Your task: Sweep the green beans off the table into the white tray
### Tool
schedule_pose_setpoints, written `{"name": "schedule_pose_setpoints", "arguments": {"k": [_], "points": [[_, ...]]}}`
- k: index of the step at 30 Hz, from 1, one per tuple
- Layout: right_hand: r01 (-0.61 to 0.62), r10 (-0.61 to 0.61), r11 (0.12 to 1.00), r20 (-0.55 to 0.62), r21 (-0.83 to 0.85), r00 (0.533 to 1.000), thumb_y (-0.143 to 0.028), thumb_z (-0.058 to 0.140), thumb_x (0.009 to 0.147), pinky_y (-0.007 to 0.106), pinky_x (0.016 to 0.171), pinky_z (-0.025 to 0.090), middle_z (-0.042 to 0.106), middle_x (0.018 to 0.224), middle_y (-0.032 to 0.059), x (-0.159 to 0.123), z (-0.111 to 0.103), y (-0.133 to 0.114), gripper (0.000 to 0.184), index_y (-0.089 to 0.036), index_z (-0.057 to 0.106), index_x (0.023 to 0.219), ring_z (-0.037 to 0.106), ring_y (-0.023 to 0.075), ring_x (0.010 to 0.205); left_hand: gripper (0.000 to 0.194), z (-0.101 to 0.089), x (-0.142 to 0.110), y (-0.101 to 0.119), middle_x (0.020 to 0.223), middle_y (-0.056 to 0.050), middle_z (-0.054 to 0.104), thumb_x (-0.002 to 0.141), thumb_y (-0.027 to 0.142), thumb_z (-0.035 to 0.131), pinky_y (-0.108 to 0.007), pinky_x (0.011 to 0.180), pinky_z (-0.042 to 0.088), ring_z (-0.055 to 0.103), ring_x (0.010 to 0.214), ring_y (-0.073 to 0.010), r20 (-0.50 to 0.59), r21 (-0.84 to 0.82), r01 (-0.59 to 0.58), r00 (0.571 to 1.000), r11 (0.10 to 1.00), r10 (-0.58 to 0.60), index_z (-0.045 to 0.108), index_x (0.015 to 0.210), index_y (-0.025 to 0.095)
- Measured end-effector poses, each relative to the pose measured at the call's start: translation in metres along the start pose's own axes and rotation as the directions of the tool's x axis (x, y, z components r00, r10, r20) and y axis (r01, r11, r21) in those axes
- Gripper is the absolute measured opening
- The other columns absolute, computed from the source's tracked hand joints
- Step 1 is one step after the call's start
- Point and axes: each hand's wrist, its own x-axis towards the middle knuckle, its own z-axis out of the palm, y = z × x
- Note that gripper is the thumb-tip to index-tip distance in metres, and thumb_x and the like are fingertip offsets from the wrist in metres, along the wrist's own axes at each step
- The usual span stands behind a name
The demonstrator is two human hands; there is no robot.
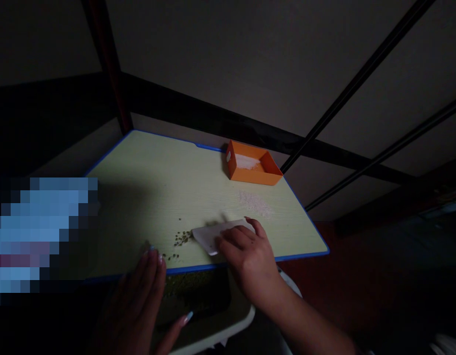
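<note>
My right hand presses a flat white card against the pale green tabletop, fingers closed over its near edge. Just left of the card lies a small cluster of green beans. My left hand is at the table's near edge, fingers stretched out, holding a white tray under the edge; the tray holds a mass of green beans. A patch of white grains lies beyond the card.
An orange box with white grains inside sits at the table's far edge. The table has a blue rim. Dark frame bars and a pale wall stand behind. A blurred blue patch covers the left side.
</note>
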Motion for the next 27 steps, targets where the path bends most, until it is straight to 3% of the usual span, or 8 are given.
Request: {"name": "schedule_pose_setpoints", "arguments": {"k": [6, 10, 16, 22, 27], "points": [[-0.038, 0.039, 0.998, -0.003, 0.041, 0.999, -0.013, 0.057, 0.099, 0.042, 0.114, 0.031, 0.079, 0.094, -0.0014, -0.024, -0.014, -0.001, 0.02, -0.026, 0.072, 0.099, 0.07, 0.0162, 0.084, 0.086, 0.005, -0.008, 0.001, 0.172, -0.013, 0.028, 0.089, 0.06, 0.045, -0.049, 0.123, 0.034, 0.028, 0.159, -0.0301, 0.021, 0.018, 0.059, 0.998, 0.998, -0.059, 0.019, 0.159, 0.016], [-0.036, 0.039, 0.998, -0.071, 0.045, 0.997, -0.015, 0.056, 0.1, 0.042, 0.12, 0.025, 0.08, 0.095, -0.0007, -0.03, -0.011, 0.0, 0.02, -0.025, 0.074, 0.102, 0.071, 0.0152, 0.083, 0.086, 0.006, -0.008, 0.002, 0.172, -0.012, 0.029, 0.09, 0.059, 0.046, -0.05, 0.123, 0.035, 0.029, 0.159, -0.031, 0.02, -0.008, 0.077, 0.997, 0.997, -0.077, 0.017, 0.159, 0.017], [-0.103, 0.11, 0.994, -0.208, 0.048, 0.972, -0.016, 0.051, 0.104, 0.043, 0.118, 0.029, 0.079, 0.095, 0.0009, -0.03, -0.018, 0.01, 0.023, -0.023, 0.073, 0.106, 0.073, 0.0147, 0.088, 0.085, 0.006, -0.006, 0.002, 0.17, -0.014, 0.033, 0.09, 0.06, 0.045, -0.052, 0.119, 0.04, 0.035, 0.155, -0.0344, 0.029, -0.02, 0.093, 0.995, 0.995, -0.092, 0.019, 0.159, 0.017], [-0.12, 0.131, 0.989, -0.142, 0.086, 0.981, -0.018, 0.047, 0.107, 0.041, 0.114, 0.033, 0.077, 0.088, -0.0006, -0.039, -0.043, 0.006, 0.026, -0.021, 0.071, 0.097, 0.071, 0.0135, 0.082, 0.085, 0.005, -0.004, 0.002, 0.17, -0.015, 0.034, 0.09, 0.059, 0.044, -0.053, 0.119, 0.04, 0.035, 0.155, -0.0344, 0.018, -0.031, 0.096, 0.995, 0.995, -0.095, 0.018, 0.159, 0.016], [-0.192, 0.192, 0.981, -0.078, 0.001, 0.978, -0.02, 0.044, 0.108, 0.039, 0.102, 0.037, 0.071, 0.076, -0.0022, -0.045, -0.046, 0.009, 0.031, -0.023, 0.072, 0.094, 0.066, 0.0143, 0.071, 0.086, 0.003, -0.001, 0.004, 0.164, -0.018, 0.044, 0.09, 0.063, 0.04, -0.058, 0.107, 0.05, 0.046, 0.148, -0.0385, 0.026, -0.023, 0.099, 0.995, 0.995, -0.098, 0.016, 0.16, 0.018]]}}
